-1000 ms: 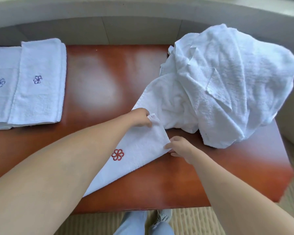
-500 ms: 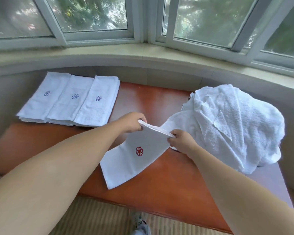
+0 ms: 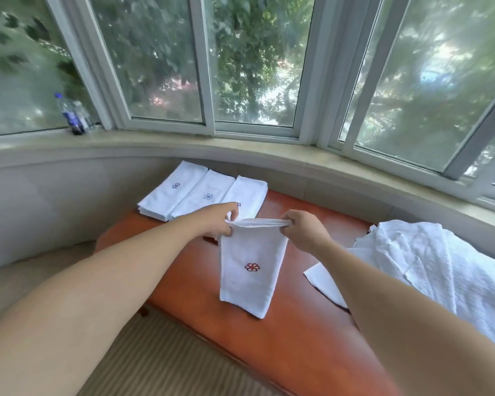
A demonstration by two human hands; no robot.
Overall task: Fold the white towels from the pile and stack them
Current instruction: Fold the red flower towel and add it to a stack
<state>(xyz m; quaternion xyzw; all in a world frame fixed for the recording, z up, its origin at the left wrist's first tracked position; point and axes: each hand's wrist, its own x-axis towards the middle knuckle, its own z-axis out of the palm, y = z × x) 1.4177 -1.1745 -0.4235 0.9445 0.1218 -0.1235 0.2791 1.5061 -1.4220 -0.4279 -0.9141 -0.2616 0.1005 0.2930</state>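
The left hand [image 3: 222, 220] and right hand [image 3: 303, 231] each pinch a top corner of a white towel [image 3: 250, 270], hanging above the red-brown table [image 3: 297, 347]; folded towels [image 3: 203, 195] lie behind it; the loose pile [image 3: 435, 270] sits right; bottles [image 3: 73, 115] stand on the windowsill.

Bare red-brown wooden tabletop [image 3: 292, 338] lies open between the folded white towel stacks [image 3: 200, 195] and the rumpled white towel pile [image 3: 440, 270].
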